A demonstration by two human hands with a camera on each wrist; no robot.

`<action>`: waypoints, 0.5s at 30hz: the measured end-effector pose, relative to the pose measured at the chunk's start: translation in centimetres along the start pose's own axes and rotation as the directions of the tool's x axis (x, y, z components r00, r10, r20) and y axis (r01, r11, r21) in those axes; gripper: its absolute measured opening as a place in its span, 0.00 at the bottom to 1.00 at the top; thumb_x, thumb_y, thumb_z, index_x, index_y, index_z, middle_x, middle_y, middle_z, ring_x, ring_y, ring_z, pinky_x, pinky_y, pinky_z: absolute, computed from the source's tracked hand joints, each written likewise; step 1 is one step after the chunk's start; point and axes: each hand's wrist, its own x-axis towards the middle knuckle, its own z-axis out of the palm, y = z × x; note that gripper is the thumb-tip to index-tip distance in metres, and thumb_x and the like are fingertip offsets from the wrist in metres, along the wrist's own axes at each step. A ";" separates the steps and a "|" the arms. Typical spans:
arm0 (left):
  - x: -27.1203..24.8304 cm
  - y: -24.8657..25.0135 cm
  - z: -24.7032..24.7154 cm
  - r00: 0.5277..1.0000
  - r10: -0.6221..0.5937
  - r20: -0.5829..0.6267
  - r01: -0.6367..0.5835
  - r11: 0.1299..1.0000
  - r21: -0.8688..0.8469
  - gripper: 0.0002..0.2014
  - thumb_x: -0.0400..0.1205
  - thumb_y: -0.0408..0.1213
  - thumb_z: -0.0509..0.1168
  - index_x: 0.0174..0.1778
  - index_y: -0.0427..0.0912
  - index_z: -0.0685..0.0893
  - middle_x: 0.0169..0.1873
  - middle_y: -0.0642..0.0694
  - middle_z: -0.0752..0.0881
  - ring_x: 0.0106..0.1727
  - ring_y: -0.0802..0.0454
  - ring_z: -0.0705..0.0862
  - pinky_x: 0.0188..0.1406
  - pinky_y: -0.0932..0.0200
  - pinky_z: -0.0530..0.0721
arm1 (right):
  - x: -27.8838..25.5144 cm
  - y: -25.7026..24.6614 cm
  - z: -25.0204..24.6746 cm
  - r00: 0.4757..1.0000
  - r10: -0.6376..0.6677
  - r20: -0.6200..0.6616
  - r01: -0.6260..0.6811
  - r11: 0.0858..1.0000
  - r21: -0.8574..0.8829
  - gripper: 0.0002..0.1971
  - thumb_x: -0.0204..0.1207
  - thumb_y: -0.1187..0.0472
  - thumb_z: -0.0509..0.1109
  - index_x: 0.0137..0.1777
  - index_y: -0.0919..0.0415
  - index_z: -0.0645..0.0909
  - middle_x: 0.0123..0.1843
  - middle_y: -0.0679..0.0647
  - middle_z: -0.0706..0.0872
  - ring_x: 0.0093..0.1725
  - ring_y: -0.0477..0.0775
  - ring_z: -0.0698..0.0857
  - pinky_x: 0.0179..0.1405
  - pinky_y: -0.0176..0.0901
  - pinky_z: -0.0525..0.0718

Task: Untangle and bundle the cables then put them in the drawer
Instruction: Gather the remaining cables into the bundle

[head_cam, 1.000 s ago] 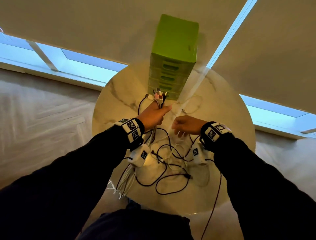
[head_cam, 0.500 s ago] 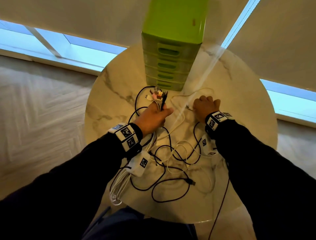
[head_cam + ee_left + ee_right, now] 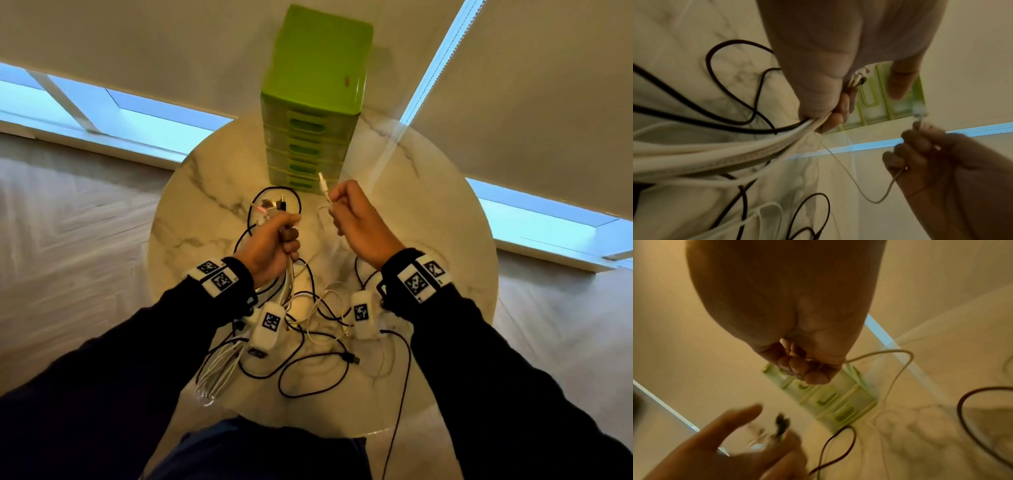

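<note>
A bunch of cables [image 3: 287,284] runs through the left hand [image 3: 270,245] – its grip wrapped round them, plugs above. Only the left wrist view shows the thin white cable [image 3: 846,167] sagging across to the right hand [image 3: 359,226], pinched below its plug. Loose loops lie on the tabletop [image 3: 428,212], before the green drawers [image 3: 308,150].

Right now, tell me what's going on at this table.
A person is sorting tangled cables on a round marble table. The left hand grips a bunch of cables just below their plug ends. The right hand pinches one thin white cable near its connector, lifted clear of the rest. Loose black cables lie on the table. The green drawer unit behind has every drawer closed.
</note>
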 end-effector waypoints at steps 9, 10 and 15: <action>-4.0 -2.6 2.0 0.960 0.188 0.206 -0.238 0.936 0.260 0.22 0.89 0.60 0.51 0.61 0.49 0.83 0.34 0.51 0.82 0.32 0.56 0.72 0.32 0.56 0.62 | -4.7 -3.0 4.9 0.999 -0.004 -0.038 -0.002 0.989 -0.146 0.03 0.87 0.62 0.60 0.57 0.54 0.73 0.43 0.54 0.89 0.37 0.49 0.88 0.33 0.42 0.86; -4.5 -2.7 1.9 0.957 0.200 0.210 -0.255 0.926 0.278 0.22 0.90 0.59 0.48 0.60 0.51 0.84 0.31 0.54 0.80 0.29 0.57 0.67 0.31 0.53 0.57 | -5.2 -3.3 5.0 0.999 0.004 -0.039 -0.010 0.989 -0.149 0.03 0.87 0.61 0.61 0.57 0.54 0.73 0.44 0.54 0.89 0.38 0.49 0.89 0.35 0.44 0.88; -5.7 -3.0 1.3 0.941 0.307 0.143 -0.339 0.874 0.349 0.19 0.92 0.53 0.49 0.50 0.50 0.83 0.29 0.50 0.78 0.27 0.56 0.66 0.30 0.55 0.60 | -6.9 -4.0 5.4 0.998 -0.025 -0.050 0.017 0.988 -0.152 0.06 0.85 0.65 0.63 0.58 0.59 0.71 0.37 0.50 0.86 0.31 0.37 0.84 0.29 0.28 0.79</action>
